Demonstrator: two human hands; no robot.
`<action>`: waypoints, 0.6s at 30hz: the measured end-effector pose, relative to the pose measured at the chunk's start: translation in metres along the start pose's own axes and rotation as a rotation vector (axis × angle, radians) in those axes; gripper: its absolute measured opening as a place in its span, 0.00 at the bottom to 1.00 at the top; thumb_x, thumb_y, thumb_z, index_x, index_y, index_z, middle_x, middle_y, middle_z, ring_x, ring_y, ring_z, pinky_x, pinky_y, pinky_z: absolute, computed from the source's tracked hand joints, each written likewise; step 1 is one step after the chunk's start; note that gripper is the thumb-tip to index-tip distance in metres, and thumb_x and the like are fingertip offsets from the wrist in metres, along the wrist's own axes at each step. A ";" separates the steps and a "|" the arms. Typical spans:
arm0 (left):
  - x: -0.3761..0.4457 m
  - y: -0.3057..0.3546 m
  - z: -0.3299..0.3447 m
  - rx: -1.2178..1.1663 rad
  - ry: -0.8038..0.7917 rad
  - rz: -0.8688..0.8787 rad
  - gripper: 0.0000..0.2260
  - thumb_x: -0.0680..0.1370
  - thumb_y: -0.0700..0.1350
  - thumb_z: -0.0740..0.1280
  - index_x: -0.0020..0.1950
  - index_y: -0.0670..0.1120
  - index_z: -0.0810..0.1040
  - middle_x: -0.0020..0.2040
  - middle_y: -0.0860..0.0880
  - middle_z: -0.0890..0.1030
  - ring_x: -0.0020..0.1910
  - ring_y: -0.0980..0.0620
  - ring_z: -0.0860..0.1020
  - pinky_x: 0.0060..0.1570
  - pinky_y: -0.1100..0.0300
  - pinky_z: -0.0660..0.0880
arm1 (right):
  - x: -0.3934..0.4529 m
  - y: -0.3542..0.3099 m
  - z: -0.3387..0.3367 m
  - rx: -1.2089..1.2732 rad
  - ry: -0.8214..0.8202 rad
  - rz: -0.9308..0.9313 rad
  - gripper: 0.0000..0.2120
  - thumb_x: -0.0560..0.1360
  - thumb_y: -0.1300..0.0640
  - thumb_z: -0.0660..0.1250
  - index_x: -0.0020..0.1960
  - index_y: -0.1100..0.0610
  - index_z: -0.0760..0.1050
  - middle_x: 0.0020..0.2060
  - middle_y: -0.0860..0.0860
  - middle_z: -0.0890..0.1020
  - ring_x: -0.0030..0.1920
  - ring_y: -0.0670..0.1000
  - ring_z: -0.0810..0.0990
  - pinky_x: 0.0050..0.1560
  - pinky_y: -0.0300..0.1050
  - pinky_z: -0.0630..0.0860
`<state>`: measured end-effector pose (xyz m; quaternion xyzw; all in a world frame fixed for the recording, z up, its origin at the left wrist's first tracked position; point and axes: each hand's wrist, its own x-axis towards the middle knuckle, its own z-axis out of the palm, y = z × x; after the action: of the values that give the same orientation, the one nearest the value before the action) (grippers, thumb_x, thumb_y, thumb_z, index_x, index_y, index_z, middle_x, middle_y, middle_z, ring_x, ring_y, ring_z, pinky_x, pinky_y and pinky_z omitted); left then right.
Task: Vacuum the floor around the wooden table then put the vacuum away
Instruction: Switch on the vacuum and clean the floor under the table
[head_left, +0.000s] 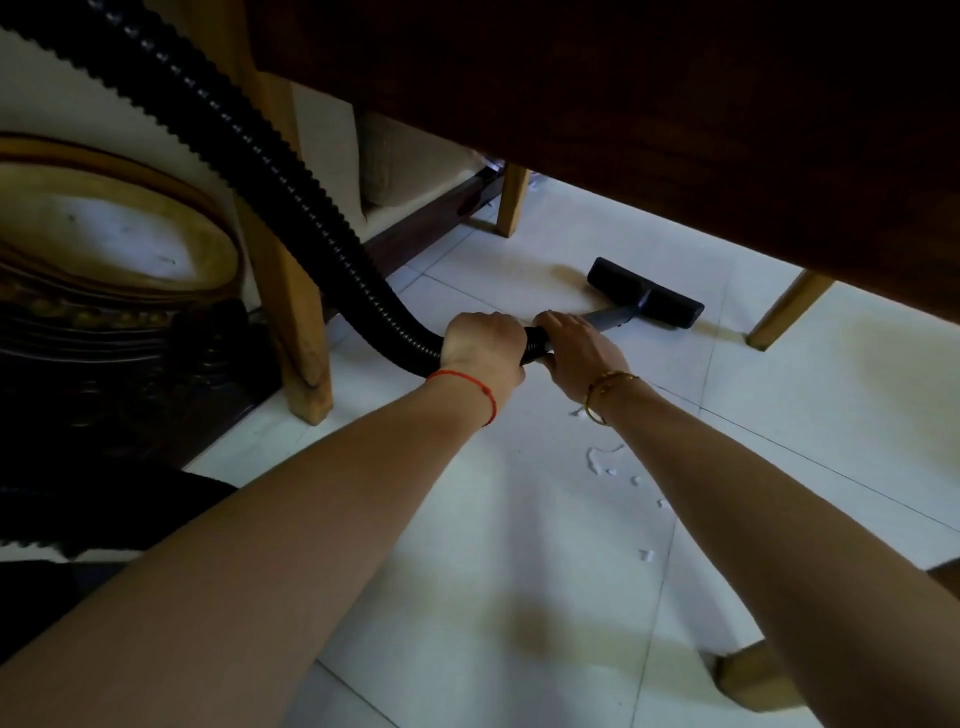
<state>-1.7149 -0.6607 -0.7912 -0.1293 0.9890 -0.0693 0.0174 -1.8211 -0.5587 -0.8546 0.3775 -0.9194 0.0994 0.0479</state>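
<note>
I look under the dark wooden table (675, 104) at a white tiled floor (519, 545). My left hand (483, 343) grips the black ribbed vacuum hose (249, 150) where it meets the wand. Just ahead of it, my right hand (576, 348) holds the grey wand (613, 317). The black floor nozzle (644, 292) lies flat on the tiles beneath the table. Small white scraps (602, 462) lie on the floor under my right forearm.
Light wooden legs stand at the left (296, 312), far middle (511, 200), right (784, 312) and near right (753, 680). A dark carved piece with an oval gilded frame (114, 234) fills the left side. A pale cushioned seat (405, 166) sits behind.
</note>
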 end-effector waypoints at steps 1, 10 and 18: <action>0.002 0.002 0.001 -0.011 0.002 0.000 0.11 0.79 0.48 0.64 0.58 0.43 0.74 0.47 0.48 0.78 0.45 0.50 0.78 0.39 0.59 0.66 | 0.000 0.003 0.001 -0.005 -0.014 0.007 0.13 0.76 0.57 0.66 0.59 0.57 0.71 0.56 0.54 0.78 0.60 0.56 0.74 0.56 0.51 0.75; -0.016 -0.020 0.005 0.039 0.015 0.055 0.13 0.79 0.50 0.63 0.58 0.43 0.73 0.50 0.47 0.79 0.47 0.49 0.79 0.40 0.58 0.67 | -0.014 -0.016 0.006 0.019 0.025 -0.061 0.16 0.76 0.57 0.65 0.63 0.58 0.69 0.59 0.55 0.76 0.62 0.55 0.72 0.59 0.48 0.72; -0.070 -0.076 -0.013 0.072 0.017 0.100 0.16 0.78 0.51 0.63 0.61 0.43 0.71 0.51 0.46 0.78 0.46 0.48 0.79 0.37 0.58 0.68 | -0.035 -0.075 0.001 0.044 0.118 -0.191 0.11 0.74 0.55 0.63 0.53 0.59 0.70 0.46 0.55 0.78 0.46 0.56 0.75 0.45 0.44 0.67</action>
<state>-1.6284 -0.7132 -0.7663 -0.0783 0.9912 -0.1051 0.0173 -1.7441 -0.5871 -0.8501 0.4579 -0.8724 0.1363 0.1028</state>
